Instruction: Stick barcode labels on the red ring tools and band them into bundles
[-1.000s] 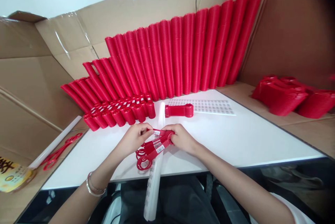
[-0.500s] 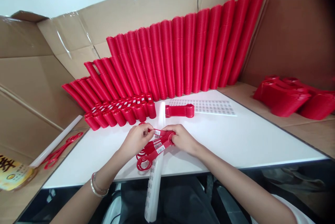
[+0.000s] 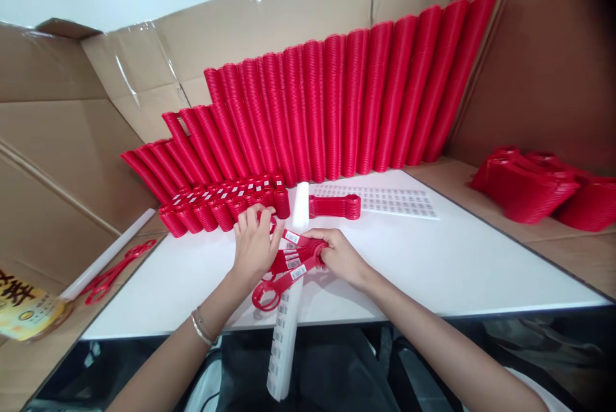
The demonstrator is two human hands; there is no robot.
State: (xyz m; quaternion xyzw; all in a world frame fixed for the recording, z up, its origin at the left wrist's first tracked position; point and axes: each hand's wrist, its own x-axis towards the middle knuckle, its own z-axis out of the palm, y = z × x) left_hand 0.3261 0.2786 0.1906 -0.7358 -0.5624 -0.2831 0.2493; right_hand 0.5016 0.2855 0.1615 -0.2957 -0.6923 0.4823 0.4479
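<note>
My right hand [image 3: 339, 257] is closed round the right ends of several fanned red plastic pieces [image 3: 285, 277], which carry white barcode labels. At their upper left ends, my left hand [image 3: 255, 242] lies with its fingers bent over the ring of the uppermost piece; whether it grips that ring is hard to see. Beneath the fan runs a rolled strip of barcode labels [image 3: 283, 348], hanging over the table's front edge. A flat stack of red pieces [image 3: 335, 206] lies just behind my right hand.
Tall red stacks [image 3: 337, 107] lean along the cardboard wall [image 3: 158, 72]. Short labelled stacks [image 3: 224, 214] stand in front, left. A label sheet [image 3: 399, 200] lies behind. More red stacks [image 3: 529, 187] are right; loose red pieces [image 3: 118, 271], a white roll [image 3: 108, 255] and a yellow-labelled container [image 3: 31, 309] left.
My left hand has moved from the label area up and left to the ring end, its fingers spreading from a pinch. The fan has opened wider, while my right hand keeps its hold.
</note>
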